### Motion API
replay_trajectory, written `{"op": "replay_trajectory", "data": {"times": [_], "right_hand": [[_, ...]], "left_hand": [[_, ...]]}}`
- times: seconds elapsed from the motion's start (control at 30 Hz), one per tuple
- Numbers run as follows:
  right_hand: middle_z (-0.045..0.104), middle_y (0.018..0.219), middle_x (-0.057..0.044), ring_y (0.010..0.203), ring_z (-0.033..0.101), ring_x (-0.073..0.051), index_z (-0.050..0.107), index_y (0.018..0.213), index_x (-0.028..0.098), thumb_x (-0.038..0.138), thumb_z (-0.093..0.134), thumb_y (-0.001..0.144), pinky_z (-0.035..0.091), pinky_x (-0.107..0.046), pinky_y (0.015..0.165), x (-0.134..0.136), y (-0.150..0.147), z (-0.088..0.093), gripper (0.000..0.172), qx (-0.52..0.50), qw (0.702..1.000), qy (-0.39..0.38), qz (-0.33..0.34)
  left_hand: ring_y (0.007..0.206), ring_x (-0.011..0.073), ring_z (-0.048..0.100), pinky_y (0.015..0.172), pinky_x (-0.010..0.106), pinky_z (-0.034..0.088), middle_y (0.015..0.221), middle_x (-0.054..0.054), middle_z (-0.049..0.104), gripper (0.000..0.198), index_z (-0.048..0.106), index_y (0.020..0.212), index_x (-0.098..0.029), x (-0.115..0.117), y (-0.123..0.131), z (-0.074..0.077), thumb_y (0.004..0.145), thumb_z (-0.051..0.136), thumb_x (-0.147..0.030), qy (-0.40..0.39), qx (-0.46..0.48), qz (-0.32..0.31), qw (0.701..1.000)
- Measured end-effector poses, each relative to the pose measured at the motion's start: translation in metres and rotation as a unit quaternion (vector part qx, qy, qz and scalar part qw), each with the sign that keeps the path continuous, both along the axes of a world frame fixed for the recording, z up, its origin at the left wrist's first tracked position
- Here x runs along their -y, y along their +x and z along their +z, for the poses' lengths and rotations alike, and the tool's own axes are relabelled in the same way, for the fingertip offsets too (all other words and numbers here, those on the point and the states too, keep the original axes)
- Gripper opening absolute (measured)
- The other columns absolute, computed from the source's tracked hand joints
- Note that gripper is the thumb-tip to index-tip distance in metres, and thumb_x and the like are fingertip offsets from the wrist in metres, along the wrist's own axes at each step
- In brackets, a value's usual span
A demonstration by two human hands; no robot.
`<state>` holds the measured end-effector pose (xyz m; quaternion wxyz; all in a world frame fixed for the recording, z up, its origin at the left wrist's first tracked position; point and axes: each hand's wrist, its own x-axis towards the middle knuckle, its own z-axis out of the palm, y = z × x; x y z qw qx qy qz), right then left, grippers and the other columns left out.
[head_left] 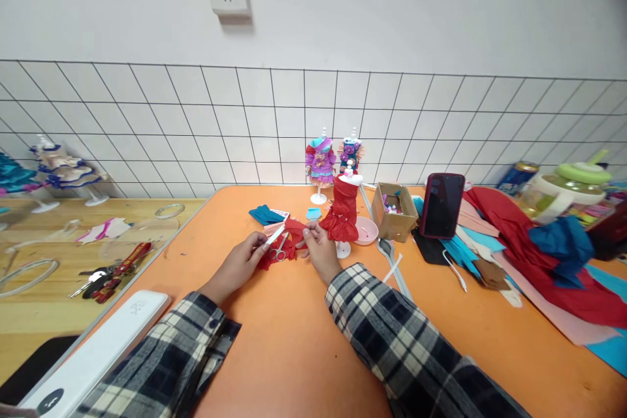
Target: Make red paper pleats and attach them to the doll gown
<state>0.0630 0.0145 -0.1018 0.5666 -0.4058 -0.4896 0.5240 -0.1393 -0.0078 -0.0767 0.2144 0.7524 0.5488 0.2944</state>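
Between thumb and fingers of my left hand (246,255) is a narrow white strip (275,234), pointing up to the right. My right hand (318,249) pinches a piece of red crepe-like material (294,228). Under and between the hands lie small scissors (279,252) on crumpled red scraps (266,262). Just beyond my right hand stands a miniature dress form in a red gathered dress (345,209), on a white base. Folded teal material (266,215) lies behind my left hand.
Two more dressed forms (322,163) stand by the wall. On the right are a pink dish (367,231), a cardboard box (394,212), a propped phone (442,206), coloured sheets (529,241) and a lidded jug (563,189). A white power bank (108,346) and keys (105,277) lie left.
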Motion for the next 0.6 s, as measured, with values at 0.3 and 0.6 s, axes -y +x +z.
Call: {"op": "replay_trajectory", "data": {"times": [0.3, 0.6], "right_hand": [[0.047, 0.051, 0.009, 0.035, 0.046, -0.008, 0.044, 0.079, 0.021, 0.047, 0.057, 0.069, 0.024, -0.015, 0.031, 0.019, -0.003, 0.010, 0.030, -0.024, 0.990, -0.028, 0.133], [0.046, 0.053, 0.010, 0.033, 0.027, -0.004, 0.050, 0.081, 0.021, 0.041, 0.057, 0.074, 0.021, -0.018, 0.033, 0.105, 0.018, 0.042, 0.022, 0.002, 0.967, -0.116, 0.228]], "left_hand": [[0.084, 0.0208, 0.062, 0.077, 0.030, 0.048, 0.093, 0.005, 0.068, 0.023, 0.059, 0.096, -0.019, 0.003, 0.002, 0.002, 0.091, 0.041, -0.033, -0.007, -0.054, -0.104, 0.993], [0.107, 0.0252, 0.060, 0.094, 0.037, 0.046, 0.114, 0.010, 0.068, 0.026, 0.069, 0.101, -0.022, -0.001, -0.003, -0.006, 0.089, 0.046, -0.021, 0.084, -0.131, -0.145, 0.977]]}}
